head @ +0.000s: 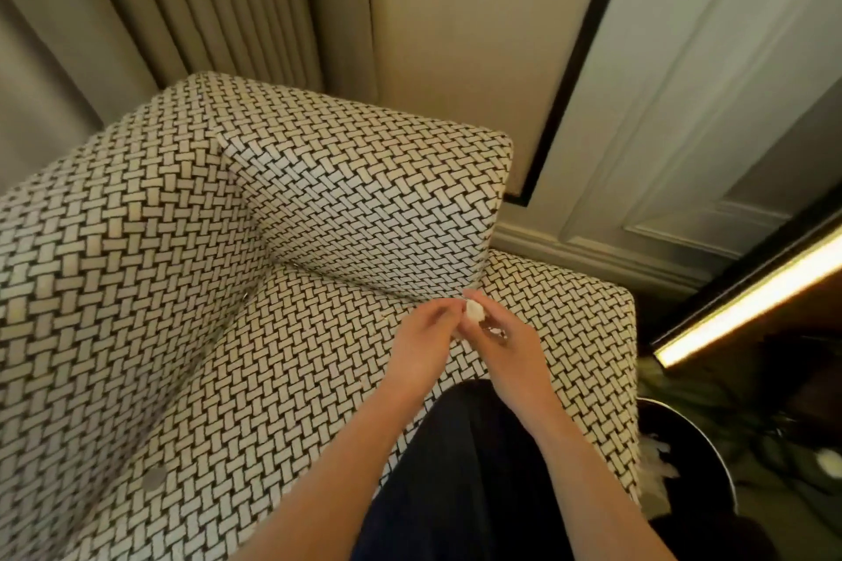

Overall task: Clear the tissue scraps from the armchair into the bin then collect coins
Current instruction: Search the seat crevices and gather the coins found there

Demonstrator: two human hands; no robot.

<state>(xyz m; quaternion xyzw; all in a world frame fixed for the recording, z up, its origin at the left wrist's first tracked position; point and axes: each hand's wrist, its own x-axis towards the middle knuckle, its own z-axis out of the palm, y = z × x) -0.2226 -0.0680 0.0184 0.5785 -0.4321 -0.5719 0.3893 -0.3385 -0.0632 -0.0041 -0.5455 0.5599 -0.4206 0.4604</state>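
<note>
The armchair (191, 287) has black-and-white woven upholstery and fills the left and middle of the head view. Both my hands meet over the right side of its seat. My right hand (505, 346) pinches a small white tissue scrap (474, 311) at its fingertips. My left hand (421, 339) has its fingers curled against the same scrap, and whether it grips it is unclear. A grey coin (153, 479) lies on the seat near the front left. The dark round bin (697, 446) stands on the floor at the chair's right, with white tissue scraps (795, 467) inside.
A matching cushion (364, 205) leans in the chair's back corner. Curtains (191, 0) hang behind the chair, and a panelled wall (683, 105) runs to the right. A lit strip (747, 301) glows at the right edge. My dark-trousered leg (478, 469) is against the seat front.
</note>
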